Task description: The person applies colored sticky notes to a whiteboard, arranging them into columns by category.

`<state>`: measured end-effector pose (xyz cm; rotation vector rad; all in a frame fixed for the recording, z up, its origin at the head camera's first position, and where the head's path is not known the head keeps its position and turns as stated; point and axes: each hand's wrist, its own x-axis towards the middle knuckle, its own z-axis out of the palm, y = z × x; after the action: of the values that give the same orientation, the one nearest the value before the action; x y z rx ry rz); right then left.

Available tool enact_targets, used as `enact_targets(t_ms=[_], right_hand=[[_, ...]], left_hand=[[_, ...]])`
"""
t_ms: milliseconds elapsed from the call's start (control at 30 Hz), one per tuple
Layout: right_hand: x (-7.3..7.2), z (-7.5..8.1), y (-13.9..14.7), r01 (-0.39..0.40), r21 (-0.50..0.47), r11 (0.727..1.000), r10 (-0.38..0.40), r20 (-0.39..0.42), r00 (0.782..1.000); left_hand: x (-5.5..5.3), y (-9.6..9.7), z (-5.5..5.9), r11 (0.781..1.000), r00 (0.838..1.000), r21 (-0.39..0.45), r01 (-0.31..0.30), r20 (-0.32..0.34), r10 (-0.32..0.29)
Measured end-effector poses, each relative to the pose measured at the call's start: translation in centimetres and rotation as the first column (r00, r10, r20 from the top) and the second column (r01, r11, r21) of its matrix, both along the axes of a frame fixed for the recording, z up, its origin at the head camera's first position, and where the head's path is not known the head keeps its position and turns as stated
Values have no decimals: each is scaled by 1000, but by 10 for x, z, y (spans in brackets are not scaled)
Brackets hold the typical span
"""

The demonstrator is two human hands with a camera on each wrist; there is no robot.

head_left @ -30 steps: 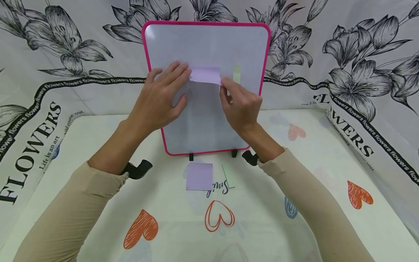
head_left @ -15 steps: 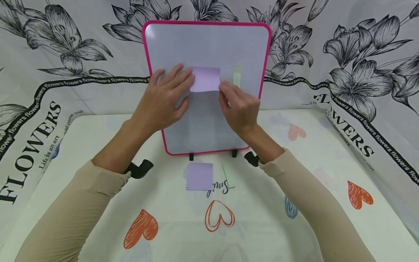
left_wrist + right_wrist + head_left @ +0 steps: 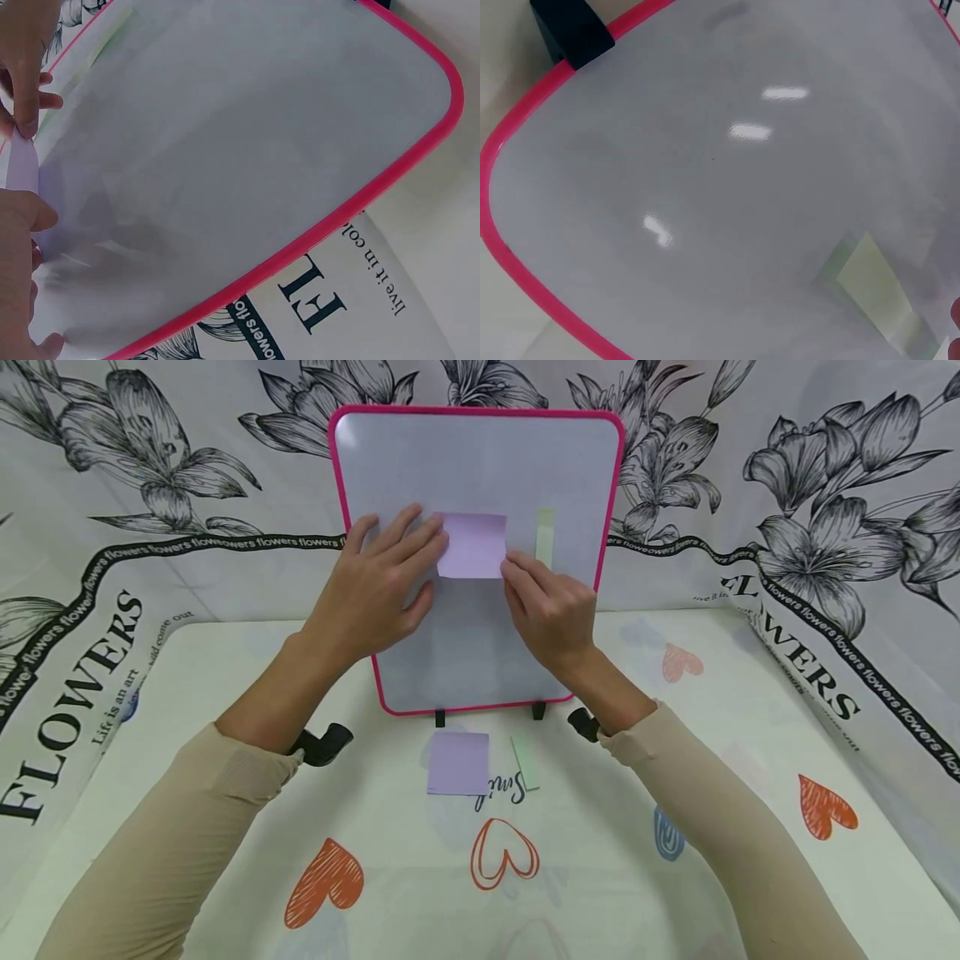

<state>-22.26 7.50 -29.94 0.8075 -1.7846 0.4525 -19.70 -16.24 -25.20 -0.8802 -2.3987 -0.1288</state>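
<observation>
A purple sticky note (image 3: 472, 545) lies at the middle of a pink-framed whiteboard (image 3: 480, 460). My left hand (image 3: 375, 581) rests on the board with its fingers straight and spread, fingertips on the note's left edge. With thumb and fingertips, my right hand (image 3: 557, 614) pinches the note's lower right corner. Seen from the left wrist, the purple note (image 3: 22, 169) stands slightly off the board near that pinch. Right of it, a narrow green sticky strip (image 3: 545, 537) hangs on the board; the right wrist view shows the green strip (image 3: 874, 285) with its free end lifted.
The board stands upright on small black feet (image 3: 439, 719). In front of it on the white tablecloth (image 3: 405, 893) lie a purple sticky-note pad (image 3: 457, 764) and a thin green sticky strip (image 3: 525, 764). A flower-printed cloth (image 3: 690, 585) hangs behind.
The note's lower edge has come down, so its whole face shows flatter against the board. My right hand has moved slightly down with the corner; the left hand has barely shifted.
</observation>
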Motion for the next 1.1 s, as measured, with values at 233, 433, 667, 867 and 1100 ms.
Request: enact_targets(t_ms=[233,433,667,867,1100], right_hand=[[-4,-2,1,33,52,998,-31,-37,999],[-10,1,3,22,323,946,-36,37,999],[-13,7,-6,-3,484,875,-99,184,978],[-16,12,-12,31,508,861,-170,229,958],[-18,13,-4,67,519,852,-211,224,951]], left_hand=[[-2,0,-2,1000,1000,-31,-3,-28,2],[-3,0,-3,998,998,-66,-19,-56,15],[-6,-2,-8,994,995,-106,-39,-100,29],[-6,-3,-10,987,992,-146,-61,-118,44],[-6,-4,-11,985,992,-158,-66,-121,47]])
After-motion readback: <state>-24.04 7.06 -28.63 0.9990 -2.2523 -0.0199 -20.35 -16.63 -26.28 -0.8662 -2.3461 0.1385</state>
